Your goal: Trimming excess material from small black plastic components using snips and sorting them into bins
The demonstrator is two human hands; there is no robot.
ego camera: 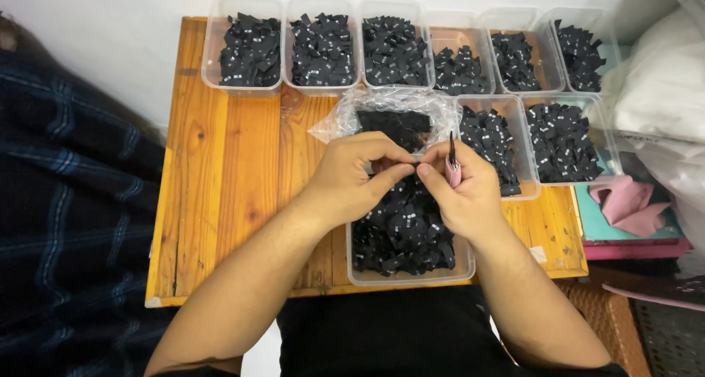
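Head view: left hand [345,177] and right hand [463,193] meet fingertip to fingertip, pinched together on something too small to make out; the right palm also clamps a pink-handled tool [453,168], dark tip up. Beneath them, a clear plastic tub [411,278] of small black woven labels. Crinkled clear plastic bag [382,109] behind holds more. Eight similar tubs of labels line the varnished, knotty wooden table [220,201].
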